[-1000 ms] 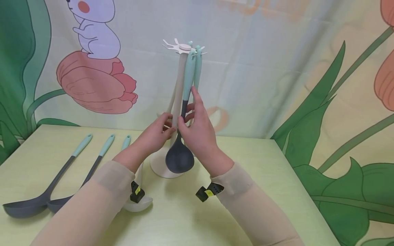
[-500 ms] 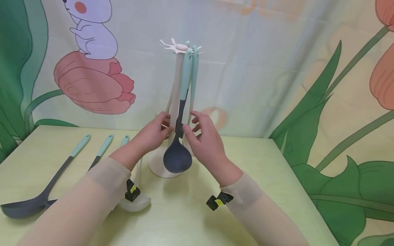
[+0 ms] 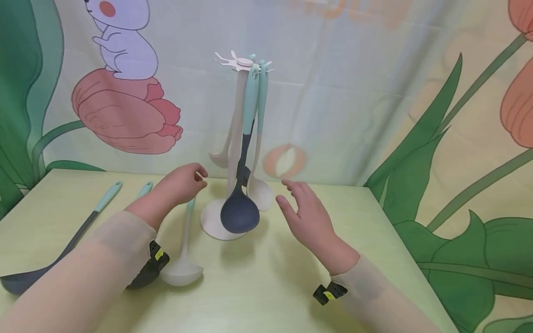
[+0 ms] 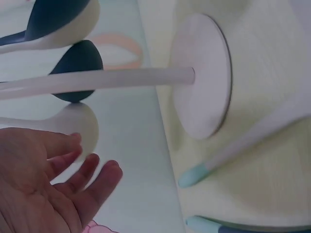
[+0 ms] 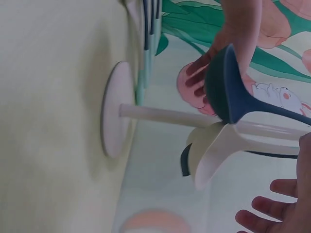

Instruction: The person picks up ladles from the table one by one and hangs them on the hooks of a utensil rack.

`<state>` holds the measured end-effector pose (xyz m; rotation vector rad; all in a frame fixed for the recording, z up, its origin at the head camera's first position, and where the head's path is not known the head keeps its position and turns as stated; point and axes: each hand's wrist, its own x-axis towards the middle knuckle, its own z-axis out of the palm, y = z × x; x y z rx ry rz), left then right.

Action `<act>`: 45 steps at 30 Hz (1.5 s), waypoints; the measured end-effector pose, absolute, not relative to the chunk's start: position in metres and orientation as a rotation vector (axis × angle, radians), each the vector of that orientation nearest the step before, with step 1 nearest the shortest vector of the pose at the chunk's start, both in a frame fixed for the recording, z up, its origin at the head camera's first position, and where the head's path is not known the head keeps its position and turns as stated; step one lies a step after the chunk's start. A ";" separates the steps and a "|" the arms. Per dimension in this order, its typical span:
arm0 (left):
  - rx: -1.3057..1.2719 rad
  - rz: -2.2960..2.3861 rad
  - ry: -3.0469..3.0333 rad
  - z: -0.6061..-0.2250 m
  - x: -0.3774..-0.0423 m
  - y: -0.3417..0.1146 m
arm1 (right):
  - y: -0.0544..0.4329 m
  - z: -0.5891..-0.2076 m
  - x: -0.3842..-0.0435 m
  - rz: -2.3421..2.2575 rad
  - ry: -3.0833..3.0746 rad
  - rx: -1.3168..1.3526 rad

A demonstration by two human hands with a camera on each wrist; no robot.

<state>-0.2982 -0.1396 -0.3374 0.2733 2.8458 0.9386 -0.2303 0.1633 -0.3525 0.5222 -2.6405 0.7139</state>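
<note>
A dark ladle (image 3: pixel 240 212) with a mint handle hangs at the front of a white rack (image 3: pixel 211 221). Behind it hang a white ladle (image 3: pixel 261 194), another pale utensil (image 3: pixel 219 159) and a dark utensil (image 4: pixel 77 73), partly covered in the head view. Left of the post, my left hand (image 3: pixel 179 185) is apart from the rack, fingers loosely bent around nothing. My right hand (image 3: pixel 310 219) hovers to the right of the hanging ladles, fingers spread and holding nothing. In the right wrist view both the dark ladle (image 5: pixel 226 87) and the white ladle (image 5: pixel 218 150) hang free of my hands.
On the table (image 3: pixel 266 296), left of the rack, lie a white ladle (image 3: pixel 183 273) and two dark ladles, one at the far left (image 3: pixel 81 231); my left forearm partly covers them. A printed cloth (image 3: pixel 341 92) hangs behind the table.
My right hand has let go of the hanging dark ladle and moved right and down. My left hand has drawn away leftward from the post. The dark ladle stays hanging.
</note>
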 end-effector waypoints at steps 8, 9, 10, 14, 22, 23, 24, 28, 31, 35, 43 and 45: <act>0.149 0.766 2.821 -0.355 -0.302 -0.158 | 0.193 -0.375 -0.228 0.512 -2.783 0.562; 0.138 0.759 2.812 -0.357 -0.303 -0.159 | 0.196 -0.378 -0.227 0.489 -2.794 0.567; 0.131 0.756 2.801 -0.359 -0.303 -0.160 | 0.199 -0.380 -0.227 0.475 -2.803 0.568; 0.088 0.805 2.742 -0.368 -0.304 -0.162 | 0.207 -0.388 -0.225 0.444 -2.823 0.557; -0.044 0.948 2.601 -0.382 -0.310 -0.161 | 0.215 -0.394 -0.219 0.426 -2.838 0.534; -0.050 0.957 2.588 -0.383 -0.311 -0.161 | 0.215 -0.395 -0.218 0.425 -2.839 0.530; -0.057 0.969 2.573 -0.384 -0.312 -0.160 | 0.216 -0.395 -0.218 0.426 -2.840 0.527; -0.087 0.990 2.526 -0.389 -0.317 -0.158 | 0.217 -0.398 -0.216 0.424 -2.848 0.521; -0.129 0.989 2.499 -0.393 -0.321 -0.156 | 0.216 -0.398 -0.215 0.428 -2.847 0.521; -0.168 0.938 2.483 -0.395 -0.325 -0.151 | 0.216 -0.398 -0.214 0.436 -2.845 0.517; -0.150 0.786 2.481 -0.401 -0.328 -0.147 | 0.217 -0.399 -0.213 0.444 -2.859 0.490; -0.159 0.778 2.476 -0.401 -0.328 -0.147 | 0.217 -0.399 -0.213 0.446 -2.862 0.485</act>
